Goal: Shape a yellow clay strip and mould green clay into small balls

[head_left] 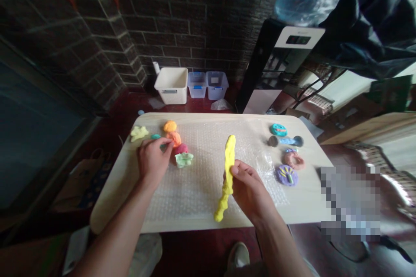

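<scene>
My right hand (251,188) is closed round the middle of a long, lumpy strip of yellow modelling clay (229,156), held tilted above the table. At the left, my left hand (153,159) pinches with thumb and forefinger at the edge of an orange clay lump (175,138). A yellow-orange lump (170,126) lies behind that one, with a crimson lump (181,149) and a pale green clay piece (184,160) in front. Partly covered by my left hand is a teal lump (155,136). A pale yellow clay piece (139,133) sits near the table's left corner.
Bubble wrap (201,181) covers much of the wooden table (312,199). On the right are a teal disc (278,129), a blue dumbbell-like piece (286,141), a pink ring (294,160) and a purple disc (287,175). Bins (172,88) and a water dispenser (269,69) stand behind.
</scene>
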Motion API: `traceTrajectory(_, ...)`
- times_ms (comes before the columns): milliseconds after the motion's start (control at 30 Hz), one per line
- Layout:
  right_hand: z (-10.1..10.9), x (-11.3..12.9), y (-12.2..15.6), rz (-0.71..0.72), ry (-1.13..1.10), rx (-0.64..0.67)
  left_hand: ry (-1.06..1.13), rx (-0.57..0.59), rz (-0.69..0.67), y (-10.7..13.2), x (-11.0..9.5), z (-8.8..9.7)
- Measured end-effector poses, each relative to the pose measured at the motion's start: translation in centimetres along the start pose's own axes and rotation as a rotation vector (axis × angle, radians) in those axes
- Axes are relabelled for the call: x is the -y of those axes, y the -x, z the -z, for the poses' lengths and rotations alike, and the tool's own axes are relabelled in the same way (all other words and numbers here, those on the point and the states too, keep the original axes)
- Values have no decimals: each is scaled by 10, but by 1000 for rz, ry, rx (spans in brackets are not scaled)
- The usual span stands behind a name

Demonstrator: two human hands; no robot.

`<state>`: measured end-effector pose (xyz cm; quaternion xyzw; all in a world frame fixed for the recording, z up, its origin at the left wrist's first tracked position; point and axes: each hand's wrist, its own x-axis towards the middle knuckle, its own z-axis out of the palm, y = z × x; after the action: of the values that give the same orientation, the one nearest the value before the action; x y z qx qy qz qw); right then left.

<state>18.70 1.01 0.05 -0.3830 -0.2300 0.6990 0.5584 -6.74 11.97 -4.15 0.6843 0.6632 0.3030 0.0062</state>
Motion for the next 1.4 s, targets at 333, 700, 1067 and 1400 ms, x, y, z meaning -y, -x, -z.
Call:
traceTrajectory(333, 1, 1, 0, 27, 3, -8, 2, -15, 41, 1, 2, -3)
traceTrajectory(700, 3, -1, -3, 86, 84, -60, 262, -145, 58, 1, -24, 20)
traceTrajectory(1067, 5, 11, 1, 350, 214, -143, 1082, 745, 267, 92, -119, 46)
traceTrajectory(1400, 8, 6, -1, 419, 266, -194, 1259, 876, 423, 95, -128, 40)
